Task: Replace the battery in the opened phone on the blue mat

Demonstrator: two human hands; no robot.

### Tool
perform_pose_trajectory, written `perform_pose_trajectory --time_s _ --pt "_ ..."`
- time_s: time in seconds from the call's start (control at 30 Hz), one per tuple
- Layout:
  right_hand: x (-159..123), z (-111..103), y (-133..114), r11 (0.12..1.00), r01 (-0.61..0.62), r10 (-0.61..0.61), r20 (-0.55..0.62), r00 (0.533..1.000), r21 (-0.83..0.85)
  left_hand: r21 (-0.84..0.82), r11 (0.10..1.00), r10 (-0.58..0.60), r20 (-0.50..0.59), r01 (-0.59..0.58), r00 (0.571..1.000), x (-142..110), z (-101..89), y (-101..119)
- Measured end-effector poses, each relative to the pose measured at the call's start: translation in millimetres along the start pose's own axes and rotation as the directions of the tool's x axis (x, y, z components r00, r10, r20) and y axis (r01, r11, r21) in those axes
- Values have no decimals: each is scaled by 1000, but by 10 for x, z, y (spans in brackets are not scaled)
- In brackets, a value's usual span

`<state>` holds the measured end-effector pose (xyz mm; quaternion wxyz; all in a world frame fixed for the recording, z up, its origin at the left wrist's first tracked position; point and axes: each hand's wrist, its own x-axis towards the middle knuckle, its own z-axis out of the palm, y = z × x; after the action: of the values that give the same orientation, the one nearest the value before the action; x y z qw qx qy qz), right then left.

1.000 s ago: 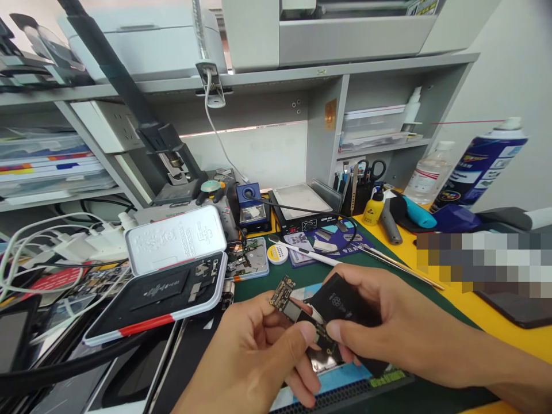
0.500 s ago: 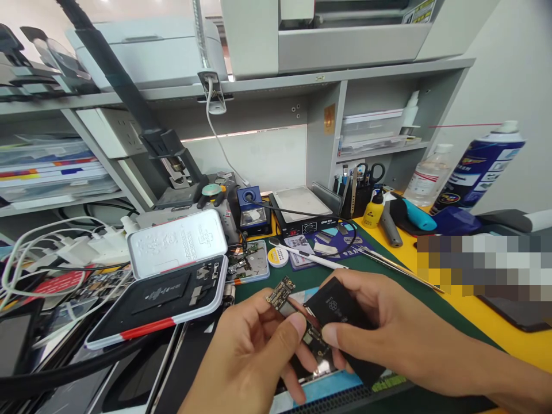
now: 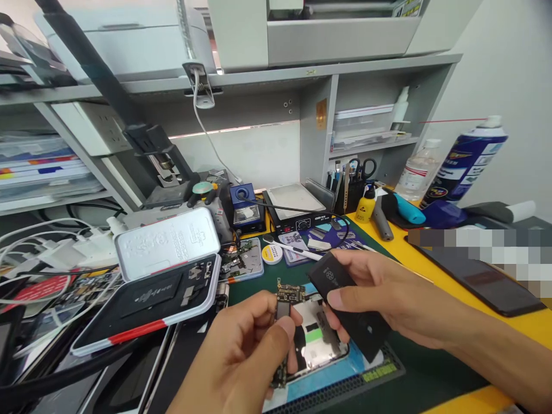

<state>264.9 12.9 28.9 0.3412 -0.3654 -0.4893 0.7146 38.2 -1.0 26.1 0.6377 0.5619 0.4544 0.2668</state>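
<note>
My left hand (image 3: pixel 252 336) pinches a narrow phone logic board (image 3: pixel 290 294) between thumb and fingers, its top end sticking out above them. In my right hand (image 3: pixel 366 287) is a flat black phone battery (image 3: pixel 360 328), gripped along its upper part with the thumb across its face. Board and battery are apart. Beneath both hands lies an opened phone housing (image 3: pixel 321 356) with shiny metal and a green strip inside, on a blue and white pad (image 3: pixel 345 368). Part of the housing is hidden behind my left hand and the battery.
An open tin (image 3: pixel 168 322) with phone parts stands at left, near a small parts tray (image 3: pixel 254 264). Behind are a hot plate (image 3: pixel 295 207) and a round yellow-white container (image 3: pixel 272 253). A dark phone (image 3: pixel 478 276) lies right, below a spray can (image 3: pixel 466 161).
The logic board has turned more upright in my left hand and come away from the battery. My right hand has drawn the battery aside, so more of the housing shows.
</note>
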Motion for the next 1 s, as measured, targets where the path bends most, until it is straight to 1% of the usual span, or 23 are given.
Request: perform_pose_trajectory --time_s 0.07,0.13,0.37,0.5,0.67,0.77,0.9,1.0 --pt "1 4 10 999 34 -34 14 999 0 27 999 41 8 -41 999 -7 4 8" --pt "2 7 31 998 54 -54 25 998 10 44 998 54 18 -55 998 -12 6 4" --pt "-6 7 61 997 51 -52 15 999 54 106 994 28 37 -32 999 -12 -40 -87" --pt "1 6 48 998 24 -26 26 999 65 97 995 14 56 -19 998 -18 -58 -112" --pt "8 3 64 999 27 -29 45 999 33 148 989 6 49 -13 999 -9 -62 -115" --pt "4 5 80 999 35 -36 52 998 17 172 985 4 80 -18 997 -2 -58 -83" --pt "1 16 84 1000 17 -17 26 1000 4 155 988 -15 92 1 996 1 -41 -50" --pt "0 38 72 999 19 -18 16 1000 -50 139 990 -10 97 -4 995 -6 -15 -57"
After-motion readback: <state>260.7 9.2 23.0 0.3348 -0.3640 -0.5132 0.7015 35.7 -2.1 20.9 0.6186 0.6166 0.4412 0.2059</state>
